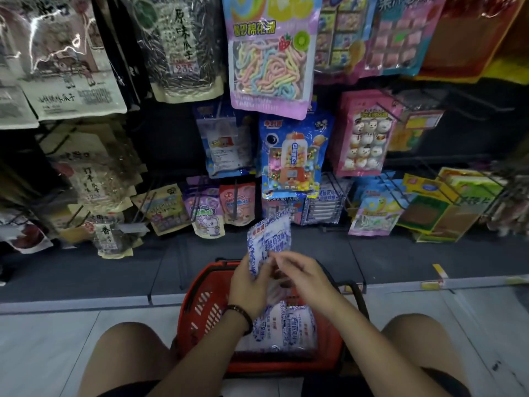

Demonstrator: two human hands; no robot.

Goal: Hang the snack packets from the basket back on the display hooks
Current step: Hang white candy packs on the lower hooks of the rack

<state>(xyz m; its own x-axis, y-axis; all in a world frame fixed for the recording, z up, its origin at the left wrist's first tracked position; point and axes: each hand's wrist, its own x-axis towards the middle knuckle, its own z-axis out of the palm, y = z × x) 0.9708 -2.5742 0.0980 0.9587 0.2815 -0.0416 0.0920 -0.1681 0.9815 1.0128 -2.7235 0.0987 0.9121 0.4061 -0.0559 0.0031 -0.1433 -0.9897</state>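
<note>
Crouched before a snack display, I hold a glossy blue-and-white packet (269,242) upright over my basket (197,308). My left hand (249,285), a dark beaded bracelet (239,313) at the wrist, is closed around the packet's lower edge; my right hand (300,275) has its fingers curled against the same packet, though I cannot tell how firmly it grips. Below both hands, the red slotted plastic basket holds more flat packets (283,330) of the same porcelain-style print. Beyond my hands, matching packets (323,202) hang on a wire hook. Above them hangs a shiny blue bag (294,156) picturing a gumball machine, and higher still a pastel bag (269,53) of rope-like candy.
</note>
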